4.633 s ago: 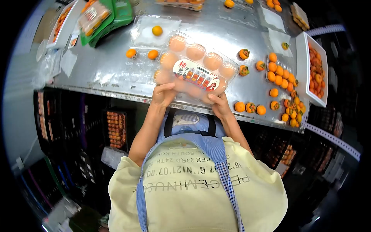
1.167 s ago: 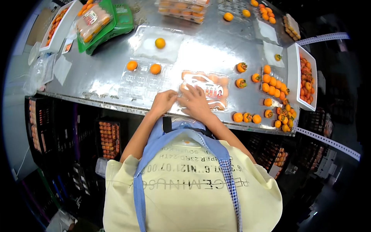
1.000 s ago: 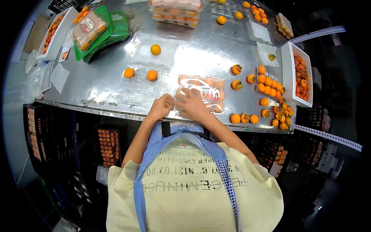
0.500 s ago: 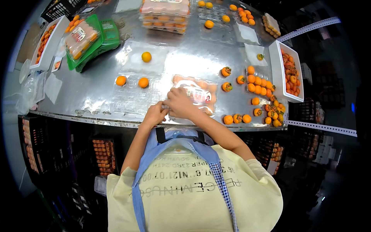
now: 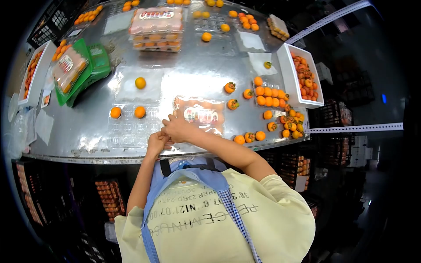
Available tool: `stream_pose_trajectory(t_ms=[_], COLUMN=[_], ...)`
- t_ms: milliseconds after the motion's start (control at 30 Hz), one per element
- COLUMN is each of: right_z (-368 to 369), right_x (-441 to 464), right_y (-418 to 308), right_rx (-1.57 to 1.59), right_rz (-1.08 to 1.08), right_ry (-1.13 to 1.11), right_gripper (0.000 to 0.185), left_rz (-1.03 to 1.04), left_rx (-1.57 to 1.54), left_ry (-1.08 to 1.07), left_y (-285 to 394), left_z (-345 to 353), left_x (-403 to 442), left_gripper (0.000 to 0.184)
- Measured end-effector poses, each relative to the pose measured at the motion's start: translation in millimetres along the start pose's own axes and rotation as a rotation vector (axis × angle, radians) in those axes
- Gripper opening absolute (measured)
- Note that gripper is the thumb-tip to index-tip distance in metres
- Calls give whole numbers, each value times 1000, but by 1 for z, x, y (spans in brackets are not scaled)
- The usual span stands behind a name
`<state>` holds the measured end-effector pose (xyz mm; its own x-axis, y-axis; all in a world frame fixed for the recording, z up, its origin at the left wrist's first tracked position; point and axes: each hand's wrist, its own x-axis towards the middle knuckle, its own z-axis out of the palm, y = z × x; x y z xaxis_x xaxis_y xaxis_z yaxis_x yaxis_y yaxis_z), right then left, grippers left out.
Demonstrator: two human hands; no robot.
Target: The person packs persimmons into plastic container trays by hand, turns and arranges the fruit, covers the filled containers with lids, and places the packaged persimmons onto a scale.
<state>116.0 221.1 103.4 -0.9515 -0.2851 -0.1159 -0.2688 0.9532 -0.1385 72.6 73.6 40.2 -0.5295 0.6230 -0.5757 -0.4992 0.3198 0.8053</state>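
In front of me lies a closed clear plastic clamshell pack of orange fruit (image 5: 199,115), with a printed label on its lid. My right hand (image 5: 176,130) is at the pack's front left corner, its fingers curled. Just left of it and touching it is my left hand (image 5: 158,144), fingertips pinched together. Whatever is between the fingers is too small or hidden to make out. Left of the pack, an open clear tray (image 5: 131,131) holds two persimmons (image 5: 139,112) in its back part. Another persimmon (image 5: 140,83) sits on a white sheet behind.
Loose persimmons (image 5: 250,137) and a part-filled tray (image 5: 270,96) lie to the right, beside a white foam box (image 5: 284,65) of fruit. Stacked packs (image 5: 155,28) stand at the back. A pack leans on green baskets (image 5: 94,63) at left. The table's metal edge (image 5: 87,158) runs before me.
The view has shifted, so the table things appear further left and lower. Both hands have slid slightly toward the pack's front left corner and stay close together.
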Motion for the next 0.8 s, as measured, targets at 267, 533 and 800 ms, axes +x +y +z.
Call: stream_pose_trajectory(t_ms=[267,533,800], right_z=[9,-11,16], right_x=[10,17,13], right_y=[6,5,-5], right_rx=[-51,-93,-159], right_rz=[-47,-44,-20], right_ry=[-158,-224,-14], right_gripper=[20,28,28], left_rz=[-108,-85,-37], left_rx=[15,-52,-15], left_ry=[-115,-99,-10], left_y=[3,3,-2], left_z=[0,1,4], left_x=[5,10,17], left_gripper=[25,23,24])
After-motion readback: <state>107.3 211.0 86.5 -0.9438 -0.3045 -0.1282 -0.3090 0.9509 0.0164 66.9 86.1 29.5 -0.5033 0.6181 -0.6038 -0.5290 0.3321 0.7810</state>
